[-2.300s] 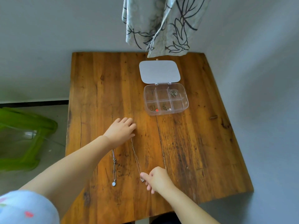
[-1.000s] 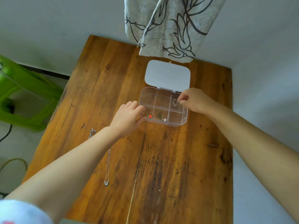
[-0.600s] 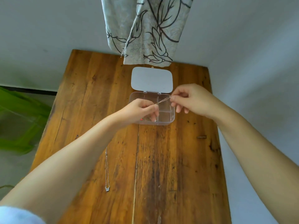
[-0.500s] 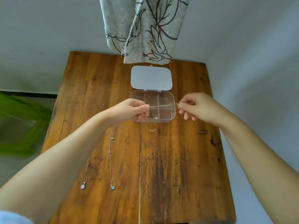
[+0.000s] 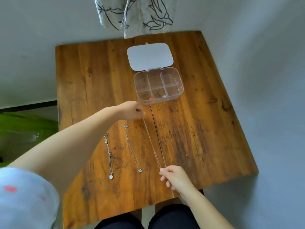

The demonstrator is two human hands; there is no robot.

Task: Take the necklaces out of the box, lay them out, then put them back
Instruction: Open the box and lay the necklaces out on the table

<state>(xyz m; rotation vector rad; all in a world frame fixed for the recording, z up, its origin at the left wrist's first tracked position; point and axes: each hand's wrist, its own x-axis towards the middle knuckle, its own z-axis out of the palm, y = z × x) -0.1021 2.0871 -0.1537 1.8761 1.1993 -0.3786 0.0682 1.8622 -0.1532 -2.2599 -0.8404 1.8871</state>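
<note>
A clear plastic box with six compartments stands open on the wooden table, its lid flat behind it. Two front compartments hold small jewellery. Two silver necklaces lie straight on the table: one with a round pendant at the left, one with a small pendant beside it. A third thin necklace is stretched between my hands, just above the wood. My left hand pinches its far end and my right hand pinches its near end.
A patterned cloth hangs over the table's far edge. A green plastic object sits on the floor at the left. Grey walls close in behind and to the right. My dark-clad knees are under the near edge.
Both hands took a necklace from the box's back right compartment, pulled it taut above the box, then carried it down toward the table beside the two laid-out necklaces.
</note>
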